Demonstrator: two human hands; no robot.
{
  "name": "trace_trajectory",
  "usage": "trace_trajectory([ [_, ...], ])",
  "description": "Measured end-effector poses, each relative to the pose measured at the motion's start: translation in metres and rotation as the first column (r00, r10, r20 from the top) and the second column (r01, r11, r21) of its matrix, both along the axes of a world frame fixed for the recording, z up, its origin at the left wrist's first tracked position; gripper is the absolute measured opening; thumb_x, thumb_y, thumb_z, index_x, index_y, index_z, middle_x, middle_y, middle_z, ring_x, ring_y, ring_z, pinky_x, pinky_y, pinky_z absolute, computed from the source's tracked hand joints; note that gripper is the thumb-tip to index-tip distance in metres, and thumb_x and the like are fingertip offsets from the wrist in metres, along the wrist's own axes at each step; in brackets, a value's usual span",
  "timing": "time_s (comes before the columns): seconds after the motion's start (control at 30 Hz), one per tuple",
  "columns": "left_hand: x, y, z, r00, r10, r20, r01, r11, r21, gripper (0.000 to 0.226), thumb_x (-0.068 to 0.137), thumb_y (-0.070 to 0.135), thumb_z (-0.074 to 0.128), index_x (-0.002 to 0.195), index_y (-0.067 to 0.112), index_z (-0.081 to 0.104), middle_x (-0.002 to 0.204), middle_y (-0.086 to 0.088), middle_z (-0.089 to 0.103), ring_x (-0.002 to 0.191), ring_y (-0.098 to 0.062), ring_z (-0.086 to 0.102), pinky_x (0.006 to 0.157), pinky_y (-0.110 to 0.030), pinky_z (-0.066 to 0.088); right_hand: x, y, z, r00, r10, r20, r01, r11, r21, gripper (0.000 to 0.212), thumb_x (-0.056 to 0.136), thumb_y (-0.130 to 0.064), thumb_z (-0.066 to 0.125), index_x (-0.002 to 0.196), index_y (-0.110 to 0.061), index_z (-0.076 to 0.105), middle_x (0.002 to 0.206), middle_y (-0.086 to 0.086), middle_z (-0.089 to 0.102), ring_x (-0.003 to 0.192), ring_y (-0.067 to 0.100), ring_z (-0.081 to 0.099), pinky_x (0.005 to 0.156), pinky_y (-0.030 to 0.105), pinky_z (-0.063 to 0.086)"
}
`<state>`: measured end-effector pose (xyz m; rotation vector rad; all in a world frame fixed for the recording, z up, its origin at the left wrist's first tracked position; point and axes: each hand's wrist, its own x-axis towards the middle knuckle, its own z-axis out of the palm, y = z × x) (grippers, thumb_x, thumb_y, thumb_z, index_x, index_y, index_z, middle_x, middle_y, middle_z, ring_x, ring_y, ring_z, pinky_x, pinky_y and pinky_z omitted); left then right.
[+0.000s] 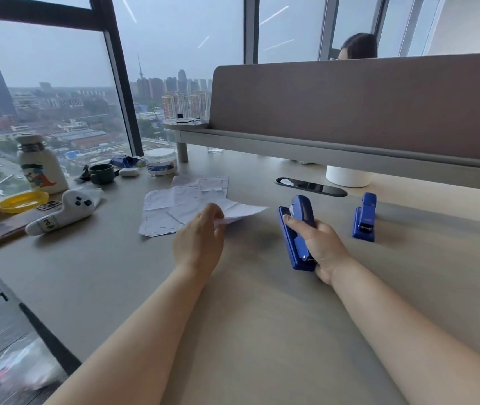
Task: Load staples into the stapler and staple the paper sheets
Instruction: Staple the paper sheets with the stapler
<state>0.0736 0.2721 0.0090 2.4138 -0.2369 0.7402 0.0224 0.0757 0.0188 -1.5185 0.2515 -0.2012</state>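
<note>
Far left along the window edge: white bottle point(41, 165) with a cartoon print, upright. Yellow dish point(23, 201) just in front of it. White seal-shaped plush point(66, 210) lying on its side near the dish. Further right and farther back: dark green mug point(102, 173), small white case point(128, 171), clear tub with a white lid point(161, 161).

Middle of the desk point(262, 331): loose paper sheets point(180, 204) spread flat, overlapping, creased. Left hand point(199, 239) sits at their near right edge, fingers curled shut around a folded sheet point(240, 213). That sheet sticks out to the right from the hand, its tip lifted off the desk and pointing at the stapler.

Right of centre: blue stapler point(297, 232) lying on the desk, long axis running near to far, mouth end far. Top arm is raised off the base at the far end, so the mouth is gaping. Right hand point(319, 247) is wrapped around it from the right side, fingers over the top arm, palm at the near hinge end. Paper tip and stapler mouth are near each other but apart.

Further right: second blue stapler point(365, 219) on the desk, closed, untouched, well clear of the right hand. Behind, a black cable slot point(310, 187) in the desk and a white round object point(348, 176) under the grey divider point(358, 106).
</note>
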Motion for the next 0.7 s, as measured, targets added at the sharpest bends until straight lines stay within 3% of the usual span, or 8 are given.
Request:
trace_trajectory([
  [0.1,-0.013,-0.007,-0.002,0.992,-0.119,-0.034,0.117,0.991,-0.07,0.015,0.089,0.025,0.053,0.103,0.031,0.055,0.105,0.014,0.064,0.088,-0.02,0.062,0.066,-0.029,0.039,-0.013,-0.013,0.004,1.0,-0.028,-0.012,0.025,0.979,-0.201,0.033,0.083,-0.039,0.064,0.098,-0.01,0.063,0.088,0.009,0.062,0.08,0.024,0.059,0.068,0.032,0.046],
  [0.17,-0.02,-0.008,-0.006,0.975,-0.22,-0.015,0.218,0.972,-0.089,0.015,0.088,0.02,0.055,0.094,0.031,0.063,0.101,0.012,0.061,0.083,-0.02,0.062,0.067,-0.03,0.044,-0.025,-0.021,0.008,0.999,-0.038,-0.008,0.033,0.946,-0.324,0.031,0.085,-0.04,0.061,0.097,-0.011,0.063,0.086,0.007,0.062,0.081,0.022,0.058,0.066,0.028,0.043],
  [0.33,-0.025,-0.004,-0.015,0.926,-0.378,0.004,0.375,0.919,-0.124,0.023,0.081,0.006,0.059,0.078,0.029,0.064,0.091,0.008,0.059,0.083,-0.017,0.061,0.075,-0.036,0.053,-0.056,-0.042,0.006,0.993,-0.115,0.013,0.105,0.846,-0.523,0.033,0.086,-0.04,0.061,0.07,-0.014,0.049,0.064,-0.001,0.047,0.06,0.016,0.044,0.056,0.027,0.033],
  [0.43,-0.025,-0.004,-0.013,0.916,-0.4,-0.027,0.39,0.905,-0.17,0.031,0.076,-0.002,0.057,0.072,0.028,0.06,0.088,0.002,0.059,0.078,-0.012,0.058,0.072,-0.021,0.048,-0.069,-0.053,0.002,0.987,-0.151,0.053,0.15,0.761,-0.632,0.042,0.084,-0.043,0.061,0.083,-0.002,0.054,0.067,0.005,0.049,0.063,0.021,0.046,0.059,0.033,0.034],
  [0.53,-0.027,-0.004,-0.01,0.908,-0.418,-0.033,0.399,0.886,-0.237,0.039,0.073,-0.008,0.058,0.066,0.03,0.057,0.082,0.001,0.057,0.07,0.005,0.054,0.064,-0.003,0.038,-0.076,-0.057,0.002,0.99,-0.128,0.063,0.136,0.714,-0.687,0.039,0.082,-0.043,0.063,0.072,-0.008,0.052,0.06,0.001,0.045,0.057,0.017,0.041,0.055,0.031,0.031],
  [0.6,-0.026,-0.003,-0.01,0.905,-0.425,-0.023,0.402,0.872,-0.279,0.042,0.073,-0.01,0.058,0.065,0.032,0.056,0.08,0.005,0.057,0.07,0.009,0.053,0.064,-0.001,0.038,-0.077,-0.058,0.003,0.995,-0.079,0.062,0.1,0.685,-0.722,0.04,0.08,-0.046,0.065,0.069,-0.009,0.053,0.058,0.003,0.048,0.056,0.019,0.042,0.055,0.033,0.032],
  [0.7,-0.024,-0.001,-0.012,0.912,-0.41,-0.02,0.382,0.866,-0.324,0.042,0.073,-0.009,0.058,0.066,0.032,0.058,0.082,0.01,0.06,0.073,0.001,0.055,0.071,-0.014,0.044,-0.073,-0.056,0.001,0.997,-0.013,0.072,0.065,0.63,-0.774,0.038,0.079,-0.049,0.065,0.089,-0.013,0.064,0.079,0.008,0.068,0.074,0.026,0.059,0.069,0.041,0.048],
])
